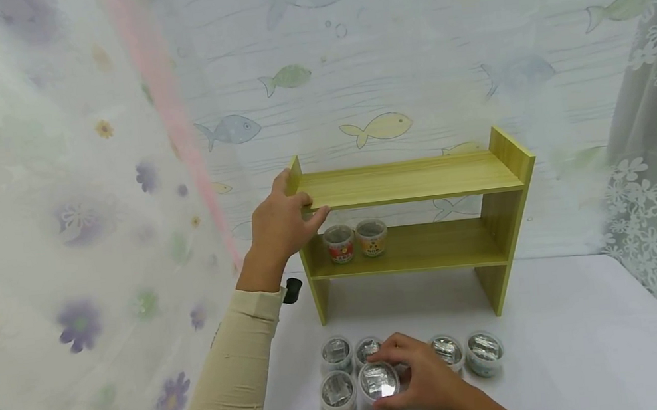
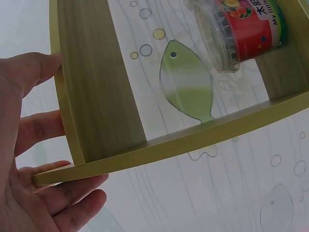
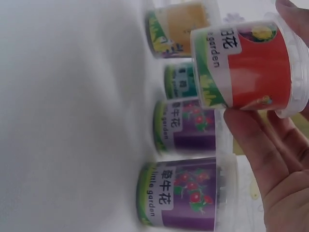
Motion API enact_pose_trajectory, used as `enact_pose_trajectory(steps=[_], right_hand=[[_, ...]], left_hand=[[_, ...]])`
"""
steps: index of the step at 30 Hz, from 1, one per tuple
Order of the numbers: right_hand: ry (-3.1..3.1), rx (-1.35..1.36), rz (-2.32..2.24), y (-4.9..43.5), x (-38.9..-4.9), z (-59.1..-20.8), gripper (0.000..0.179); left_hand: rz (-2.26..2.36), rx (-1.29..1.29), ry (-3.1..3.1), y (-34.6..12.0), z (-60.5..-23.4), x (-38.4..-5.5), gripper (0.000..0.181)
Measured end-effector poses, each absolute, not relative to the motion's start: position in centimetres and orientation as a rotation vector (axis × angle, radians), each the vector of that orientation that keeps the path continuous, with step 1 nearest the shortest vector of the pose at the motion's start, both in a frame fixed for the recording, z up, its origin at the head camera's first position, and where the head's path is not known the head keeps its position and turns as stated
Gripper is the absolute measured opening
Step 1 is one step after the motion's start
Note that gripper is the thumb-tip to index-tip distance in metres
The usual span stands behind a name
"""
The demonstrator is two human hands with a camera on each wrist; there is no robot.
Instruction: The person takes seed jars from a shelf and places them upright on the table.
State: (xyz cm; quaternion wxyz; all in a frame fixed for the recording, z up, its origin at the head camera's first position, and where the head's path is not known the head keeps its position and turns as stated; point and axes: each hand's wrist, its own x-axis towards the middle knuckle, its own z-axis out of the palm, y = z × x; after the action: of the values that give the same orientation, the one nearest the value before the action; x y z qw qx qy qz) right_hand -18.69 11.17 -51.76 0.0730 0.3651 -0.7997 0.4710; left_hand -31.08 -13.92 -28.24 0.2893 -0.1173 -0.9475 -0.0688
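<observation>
My left hand point(image 1: 281, 226) grips the upper left corner of a two-tier wooden shelf point(image 1: 429, 248). In the left wrist view, its thumb and fingers lie around the side board point(image 2: 70, 111). My right hand point(image 1: 427, 378) pinches a clear-lidded plastic cup point(image 1: 378, 381) by its sides, above the white table. The right wrist view shows that cup's red label point(image 3: 260, 67), with the cup raised off the surface. On the lower tier stand a red-labelled cup point(image 1: 341, 247) and an orange-labelled cup point(image 1: 373, 240), side by side toward the left.
Several more lidded cups stand on the table: one point(image 1: 338, 394) at the front left, one point(image 1: 337, 352) behind it, one point(image 1: 484, 353) at the right. Purple labels point(image 3: 195, 193) show in the right wrist view. A fish-patterned curtain point(image 1: 374, 66) hangs behind the shelf.
</observation>
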Motion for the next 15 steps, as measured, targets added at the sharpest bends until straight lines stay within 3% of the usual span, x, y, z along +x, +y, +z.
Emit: enact_pose_trajectory(steps=[7, 15], right_hand=[[-2.446, 1.180, 1.408, 11.2, -18.3, -52.3, 0.059], [-2.146, 1.221, 0.673, 10.7, -18.8, -53.5, 0.062]], left_hand=[[-0.221, -0.331, -2.523, -14.0, -28.3, -31.1, 0.046], [-0.269, -0.358, -2.517, -14.0, -28.4, -31.1, 0.046]])
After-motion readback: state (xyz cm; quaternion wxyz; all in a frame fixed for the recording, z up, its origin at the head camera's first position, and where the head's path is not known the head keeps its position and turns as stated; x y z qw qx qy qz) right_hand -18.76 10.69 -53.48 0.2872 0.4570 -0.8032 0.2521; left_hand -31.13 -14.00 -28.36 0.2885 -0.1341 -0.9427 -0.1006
